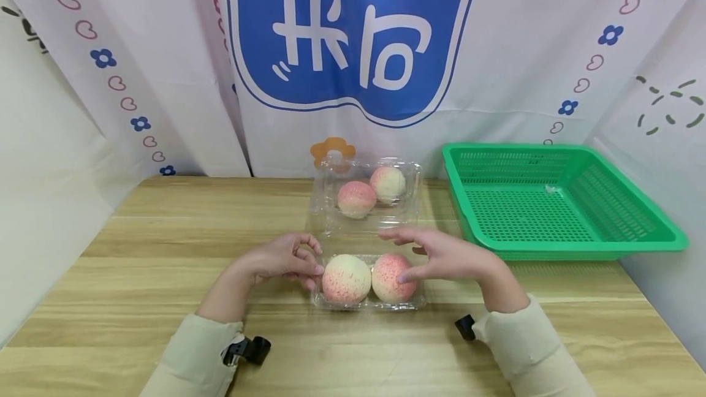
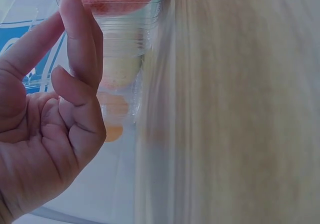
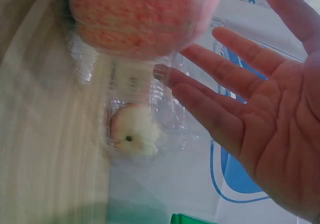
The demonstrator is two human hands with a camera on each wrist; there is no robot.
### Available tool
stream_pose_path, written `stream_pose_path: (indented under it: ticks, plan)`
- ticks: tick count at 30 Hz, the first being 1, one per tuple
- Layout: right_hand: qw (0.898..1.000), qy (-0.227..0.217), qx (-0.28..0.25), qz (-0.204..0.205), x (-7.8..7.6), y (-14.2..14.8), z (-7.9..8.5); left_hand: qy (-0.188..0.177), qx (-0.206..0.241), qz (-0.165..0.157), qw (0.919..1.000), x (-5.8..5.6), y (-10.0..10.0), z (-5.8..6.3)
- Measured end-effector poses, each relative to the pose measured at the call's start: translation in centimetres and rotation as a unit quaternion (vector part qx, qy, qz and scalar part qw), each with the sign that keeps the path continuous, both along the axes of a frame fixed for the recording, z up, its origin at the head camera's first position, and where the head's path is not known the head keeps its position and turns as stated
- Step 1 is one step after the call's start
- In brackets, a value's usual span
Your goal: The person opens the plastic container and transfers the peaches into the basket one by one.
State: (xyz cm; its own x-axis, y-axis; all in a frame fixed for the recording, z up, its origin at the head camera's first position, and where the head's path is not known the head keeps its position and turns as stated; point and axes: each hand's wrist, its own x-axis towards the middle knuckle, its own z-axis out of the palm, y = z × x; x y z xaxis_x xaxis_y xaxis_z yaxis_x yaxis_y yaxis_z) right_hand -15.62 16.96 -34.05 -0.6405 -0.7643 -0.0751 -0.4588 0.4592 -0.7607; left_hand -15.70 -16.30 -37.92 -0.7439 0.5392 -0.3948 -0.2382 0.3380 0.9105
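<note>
A clear plastic box stands mid-table with two pink-and-cream peaches side by side in it, a left peach and a right peach. My left hand pinches the box's left edge between thumb and index finger; the other fingers are bent. Over the right end hovers my right hand, fingers spread, with the thumb in front of the right peach. In the right wrist view that palm shows nothing held. Whether the thumb touches the peach, I cannot tell.
Behind, another clear plastic section holds a pinker peach and a paler peach; whether it joins the front box is unclear. A green mesh basket stands at right. A printed curtain hangs along the table's back edge.
</note>
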Motion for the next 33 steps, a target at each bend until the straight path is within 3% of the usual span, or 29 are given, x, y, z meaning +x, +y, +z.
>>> stream_pose_path:
  ticks: [15, 26, 33]
  plan:
    - [0.994, 0.046, 0.092, 0.026, 0.8, -1.4, -0.7, 0.003, -0.002, -0.005, 1.0000, 0.2, 0.1, 0.3]
    - [0.989, 0.088, 0.113, 0.035, 0.6, -1.7, -1.0, 0.009, 0.002, -0.008, 0.9999, 0.3, 0.1, 0.4]
    - [0.990, 0.086, 0.107, 0.033, 0.6, -1.9, -1.1, 0.009, 0.005, -0.008, 0.9999, 0.4, 0.0, 0.4]
